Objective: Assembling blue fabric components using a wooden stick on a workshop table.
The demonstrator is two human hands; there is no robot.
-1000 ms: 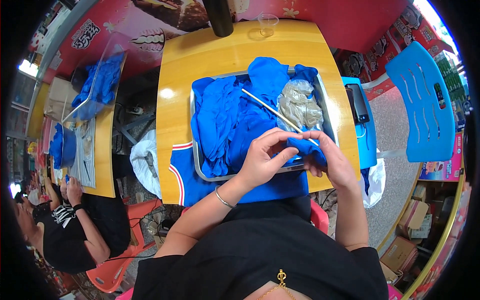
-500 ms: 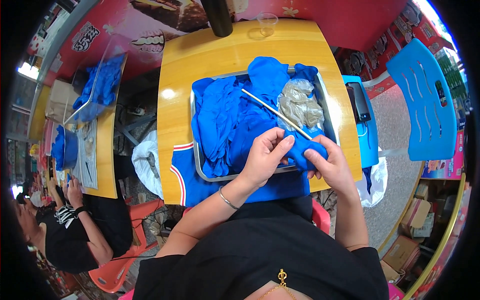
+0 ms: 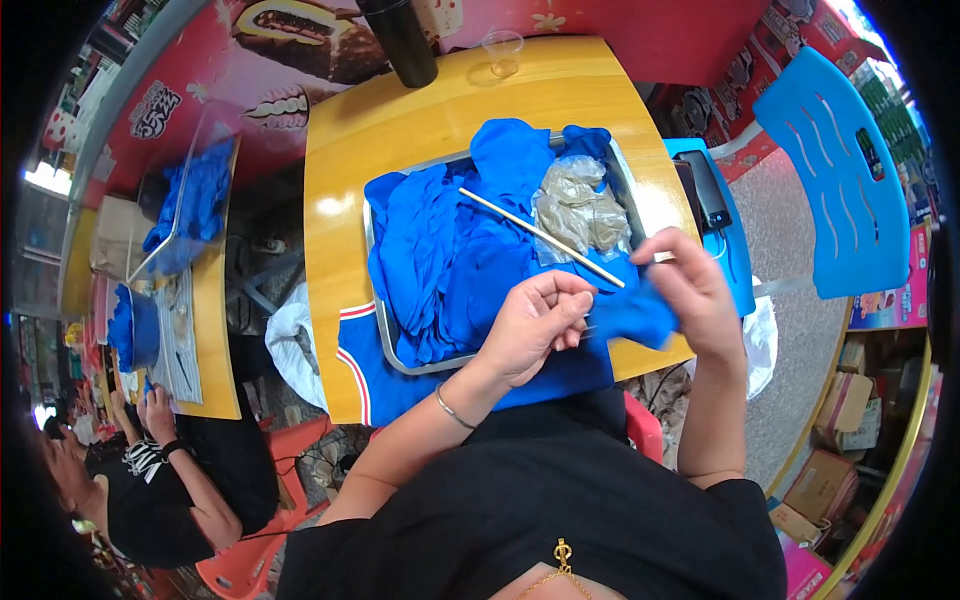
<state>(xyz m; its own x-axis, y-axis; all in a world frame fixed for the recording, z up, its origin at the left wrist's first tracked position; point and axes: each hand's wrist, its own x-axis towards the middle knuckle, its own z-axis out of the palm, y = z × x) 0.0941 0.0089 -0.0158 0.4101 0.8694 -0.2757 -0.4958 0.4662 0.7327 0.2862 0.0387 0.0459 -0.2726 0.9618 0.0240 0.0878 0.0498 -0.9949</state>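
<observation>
My left hand [image 3: 540, 328] is in front of the metal tray [image 3: 400, 362], thumb and forefinger pressed together in a pinch. Something thin seems to glint by its fingertips, too small to name. To its right a small piece of blue cloth [image 3: 640, 318], smeared by motion, hangs at my right hand [image 3: 698, 295]. That hand is closed, its lower fingers seemingly holding the cloth. Many blue cloth pieces [image 3: 415, 260] fill the tray. A thin wooden stick [image 3: 540, 235] lies slantwise over them, beside a clear plastic bag [image 3: 580, 205] of brownish contents.
Blue cloth with striped trim [image 3: 357, 375] lies under the tray on the wooden table [image 3: 345, 150]. A dark cylinder [image 3: 400, 40] and clear cup [image 3: 503, 52] stand at the back. A blue chair [image 3: 835, 180] is at right. At left, another person [image 3: 160, 480] sits at a second table.
My right hand has moved up and right, pulling away from my left hand with the blue cloth. Before, both hands held the cloth close together. The view has shifted slightly.
</observation>
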